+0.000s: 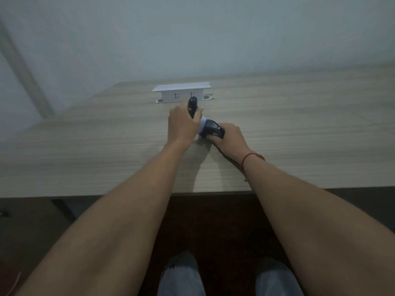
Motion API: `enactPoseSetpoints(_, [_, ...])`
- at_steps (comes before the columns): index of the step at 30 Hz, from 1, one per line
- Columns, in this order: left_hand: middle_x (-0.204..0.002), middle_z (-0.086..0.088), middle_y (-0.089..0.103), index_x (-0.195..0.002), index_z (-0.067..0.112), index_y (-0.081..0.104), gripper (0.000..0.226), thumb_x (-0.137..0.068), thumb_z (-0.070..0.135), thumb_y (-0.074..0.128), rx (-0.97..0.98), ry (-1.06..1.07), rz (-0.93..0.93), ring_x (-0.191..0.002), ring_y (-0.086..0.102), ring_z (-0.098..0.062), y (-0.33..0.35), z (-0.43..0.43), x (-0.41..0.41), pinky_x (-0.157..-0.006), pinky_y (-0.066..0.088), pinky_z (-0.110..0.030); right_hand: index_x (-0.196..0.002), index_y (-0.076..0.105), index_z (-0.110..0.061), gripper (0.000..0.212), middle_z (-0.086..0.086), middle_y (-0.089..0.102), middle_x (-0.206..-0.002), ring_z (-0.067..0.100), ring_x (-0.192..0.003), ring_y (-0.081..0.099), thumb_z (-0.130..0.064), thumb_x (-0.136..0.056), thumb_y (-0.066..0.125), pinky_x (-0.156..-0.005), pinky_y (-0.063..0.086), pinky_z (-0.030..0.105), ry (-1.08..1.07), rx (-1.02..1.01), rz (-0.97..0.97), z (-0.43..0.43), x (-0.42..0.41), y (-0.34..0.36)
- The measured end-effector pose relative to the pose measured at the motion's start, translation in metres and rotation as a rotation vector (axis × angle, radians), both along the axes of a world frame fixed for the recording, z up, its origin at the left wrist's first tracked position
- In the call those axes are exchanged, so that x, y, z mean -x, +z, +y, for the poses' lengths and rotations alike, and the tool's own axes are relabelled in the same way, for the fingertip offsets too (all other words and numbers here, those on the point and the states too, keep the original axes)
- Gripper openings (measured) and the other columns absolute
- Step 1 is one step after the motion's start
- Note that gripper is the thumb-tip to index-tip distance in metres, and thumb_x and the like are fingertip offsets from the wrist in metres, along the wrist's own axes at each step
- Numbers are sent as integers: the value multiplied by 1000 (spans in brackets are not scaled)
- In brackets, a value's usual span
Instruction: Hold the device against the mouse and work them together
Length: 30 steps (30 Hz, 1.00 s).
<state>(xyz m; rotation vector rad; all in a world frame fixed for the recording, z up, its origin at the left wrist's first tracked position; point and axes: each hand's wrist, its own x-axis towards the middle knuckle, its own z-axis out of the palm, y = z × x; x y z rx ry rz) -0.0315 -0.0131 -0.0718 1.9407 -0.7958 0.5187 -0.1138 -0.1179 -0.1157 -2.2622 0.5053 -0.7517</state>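
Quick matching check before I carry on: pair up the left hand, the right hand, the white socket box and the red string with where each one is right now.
Things:
1. left hand
2. right hand
3. white socket box
4. red string

Places:
A. round the right wrist
B. grips the upright black stick-shaped piece
C. at the far middle of the wooden table
D. holds the dark device with a pale round end, low on the table

Pairs: 1-B, 2-D, 3-C, 4-A
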Motion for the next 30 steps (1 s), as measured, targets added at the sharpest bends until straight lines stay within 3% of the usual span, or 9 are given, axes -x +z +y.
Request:
enactPoseSetpoints(3, [-85, -7, 64, -94, 3, 68, 26, -89, 29, 64, -8, 76, 51, -79, 59, -21, 9, 8, -11, -71, 45, -27, -98, 71, -7, 22, 5, 63, -84, 17, -76, 54, -21, -82, 73, -67, 35, 22, 4, -6, -22, -1, 1, 1])
enactPoseSetpoints(6, [-88, -11, 72, -90, 2, 70, 25, -85, 27, 68, 125, -25, 85, -83, 67, -25, 10, 3, -4, -76, 55, -31, -94, 70, -6, 18, 5, 61, -82, 18, -75, 52, -20, -83, 71, -64, 31, 21, -9, 21, -20, -2, 1, 0])
enactPoseSetpoints(11, [-89, -9, 69, -94, 3, 68, 25, -87, 27, 66, 63, -36, 87, -82, 64, -20, 2, 1, -1, -77, 53, -30, -93, 70, -7, 13, 6, 62, -80, 18, -73, 53, -16, -83, 71, -53, 32, 21, 18, 24, -29, -1, 1, 0])
enactPoseSetpoints(14, [-90, -7, 65, -95, 3, 68, 24, -89, 26, 64, -20, 69, 110, -82, 58, -19, 3, 10, -18, -74, 45, -26, -99, 71, -6, 20, 7, 64, -85, 18, -78, 55, -17, -83, 72, -65, 36, 23, 23, 18, -31, -3, 1, 0])
enactPoseSetpoints(18, [-89, -12, 73, -88, 1, 70, 27, -85, 27, 67, 192, 14, 176, -82, 67, -23, 1, 9, -19, -79, 56, -34, -100, 70, -7, 21, 10, 68, -90, 18, -78, 54, -19, -83, 72, -68, 35, 23, 24, 22, -16, -4, -1, -1])
enactPoseSetpoints(20, [-91, -10, 71, -92, 4, 68, 24, -86, 27, 67, 142, -15, 174, -83, 66, -20, -3, 9, -16, -78, 54, -30, -104, 69, -7, 24, 9, 68, -94, 19, -82, 56, -19, -84, 70, -71, 38, 25, 29, 48, 0, -4, -1, -1])
enactPoseSetpoints(22, [-94, -9, 70, -96, 5, 68, 24, -86, 27, 67, 54, 12, 163, -83, 64, -20, -6, 13, -21, -76, 50, -28, -118, 64, -8, 35, 10, 69, -108, 26, -97, 62, -18, -84, 69, -82, 46, 30, 38, 108, 7, -5, -4, -3])
enactPoseSetpoints(25, [-96, -13, 71, -96, 4, 68, 27, -86, 29, 68, -8, 51, 181, -88, 66, -26, -8, 21, -30, -81, 54, -34, -138, 50, -11, 56, 16, 63, -128, 33, -117, 58, -19, -86, 68, -100, 44, 38, 56, 194, 63, -4, -5, -3])
enactPoseSetpoints(30, [-88, -16, 70, -83, 2, 66, 29, -84, 31, 68, 2, 72, 240, -85, 66, -31, -14, 24, -31, -71, 48, -32, -141, 41, -18, 63, 12, 61, -126, 32, -114, 56, -41, -87, 64, -98, 43, 46, 91, 361, 183, 3, -5, -2])
